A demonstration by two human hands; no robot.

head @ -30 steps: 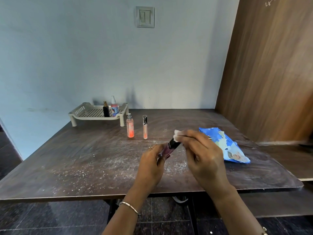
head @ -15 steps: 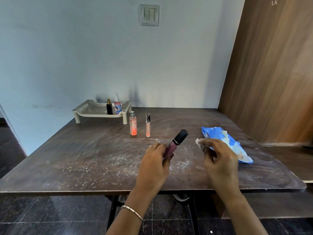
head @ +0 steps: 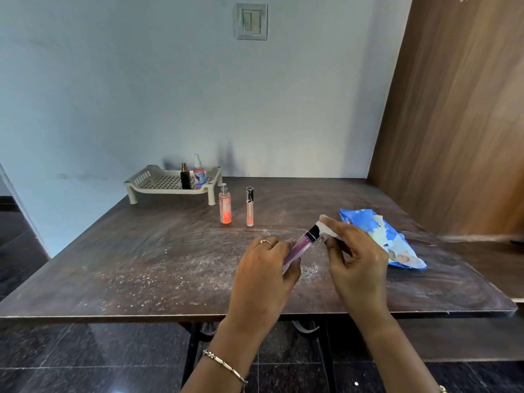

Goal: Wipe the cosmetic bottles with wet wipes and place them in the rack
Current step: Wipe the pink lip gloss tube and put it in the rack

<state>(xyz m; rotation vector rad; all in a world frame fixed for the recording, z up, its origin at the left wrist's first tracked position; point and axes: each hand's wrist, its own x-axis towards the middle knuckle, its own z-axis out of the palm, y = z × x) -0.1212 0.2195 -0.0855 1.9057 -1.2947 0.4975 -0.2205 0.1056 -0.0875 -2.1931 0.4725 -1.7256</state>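
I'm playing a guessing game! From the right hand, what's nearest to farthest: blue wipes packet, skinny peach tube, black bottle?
1. Blue wipes packet, beside the right hand.
2. Skinny peach tube, mid-table, left.
3. Black bottle, in the rack, far back.

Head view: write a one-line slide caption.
Left hand holds a purple tube; right hand presses a wet wipe on its cap.
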